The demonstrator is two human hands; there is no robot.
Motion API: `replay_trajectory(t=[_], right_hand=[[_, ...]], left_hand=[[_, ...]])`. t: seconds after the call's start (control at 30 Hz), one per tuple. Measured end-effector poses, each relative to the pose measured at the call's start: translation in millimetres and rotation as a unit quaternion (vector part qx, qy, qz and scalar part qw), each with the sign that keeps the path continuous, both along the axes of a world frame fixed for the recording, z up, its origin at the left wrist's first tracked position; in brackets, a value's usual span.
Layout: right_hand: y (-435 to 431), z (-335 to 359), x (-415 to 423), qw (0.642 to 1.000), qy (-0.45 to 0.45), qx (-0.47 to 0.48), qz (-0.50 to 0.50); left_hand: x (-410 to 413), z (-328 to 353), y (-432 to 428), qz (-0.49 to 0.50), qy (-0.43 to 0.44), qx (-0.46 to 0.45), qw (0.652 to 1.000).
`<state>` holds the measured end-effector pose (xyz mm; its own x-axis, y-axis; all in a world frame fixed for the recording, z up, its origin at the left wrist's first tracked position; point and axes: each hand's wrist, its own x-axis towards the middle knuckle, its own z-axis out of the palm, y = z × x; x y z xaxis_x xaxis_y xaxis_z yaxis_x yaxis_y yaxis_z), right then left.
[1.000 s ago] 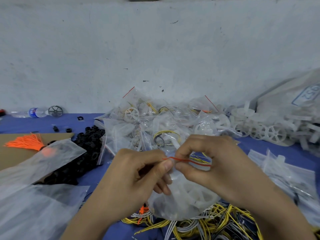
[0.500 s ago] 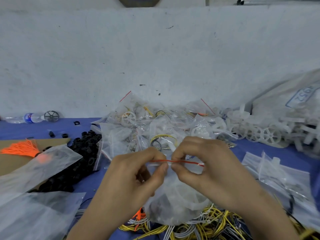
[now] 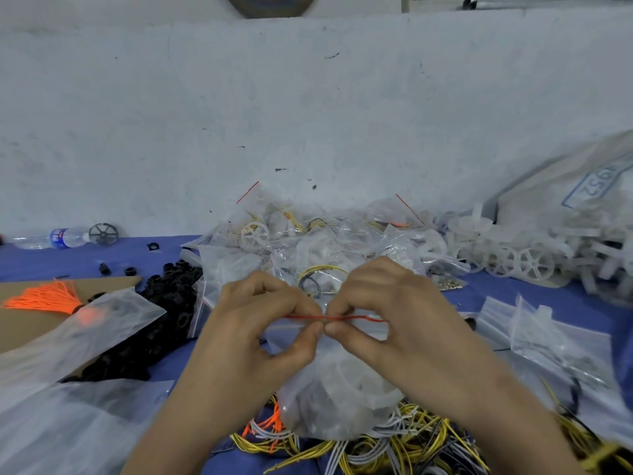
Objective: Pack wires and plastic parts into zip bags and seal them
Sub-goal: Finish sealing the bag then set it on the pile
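Nearest, zip bag (image 3: 337, 399) above wire heap (image 3: 394, 447); bag pile (image 3: 308, 241) behind; plastic wheels (image 3: 527, 262) right.

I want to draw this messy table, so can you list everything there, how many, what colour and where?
zip bag: one, clear with red seal, centre, held
packed bags: a heap, clear, behind the hands
wires: many, yellow and grey, below the held bag
black parts: a heap, black, left
orange strands: one bundle, orange, far left
bottle: one, clear, lying far left by wall
white wheels: many, white, right
table: one, blue cover
left hand: one, pinching the seal
right hand: one, pinching the seal
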<state>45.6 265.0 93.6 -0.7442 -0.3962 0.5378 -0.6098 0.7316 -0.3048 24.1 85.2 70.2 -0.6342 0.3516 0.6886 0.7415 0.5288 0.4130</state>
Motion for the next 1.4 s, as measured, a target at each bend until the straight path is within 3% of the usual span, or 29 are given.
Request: replay_trajectory(t=[0.13,0.33,0.47,0.63,0.8,1.07,1.27,1.4], right_hand=[[11.0,1.0,0.5,1.000,0.000,-0.012,-0.018],[2.2,1.9,1.0,1.000,0.010,0.011,-0.009],[11.0,3.0,2.2,1.000,-0.013,-0.016,-0.013],[4.6,2.4,2.7,1.000,-0.012,0.005,0.014],[11.8,4.7,4.8,0.999,-0.030,-0.017,0.017],[0.2,1.6,2.1,0.999,-0.035,0.026,0.024],[11.3,2.3,0.7,0.998,-0.051,-0.030,0.032],[3.4,-0.9,0.8,0.999,-0.019,-0.004,0.035]], left_hand=[[-0.5,3.2,-2.3,0.013,0.004,0.022,1.000],[1.2,5.4,3.6,0.004,0.085,-0.071,0.994],[-0.1,6.5,-4.0,0.007,0.057,-0.047,0.997],[2.1,8.0,0.7,0.009,0.095,-0.111,0.989],[4.4,11.1,-2.8,-0.019,0.058,-0.089,0.994],[3.9,8.8,-4.4,-0.084,-0.013,-0.088,0.992],[1.2,9.0,-11.1,-0.068,0.010,-0.099,0.993],[0.8,7.3,-7.1,-0.064,0.012,-0.103,0.993]])
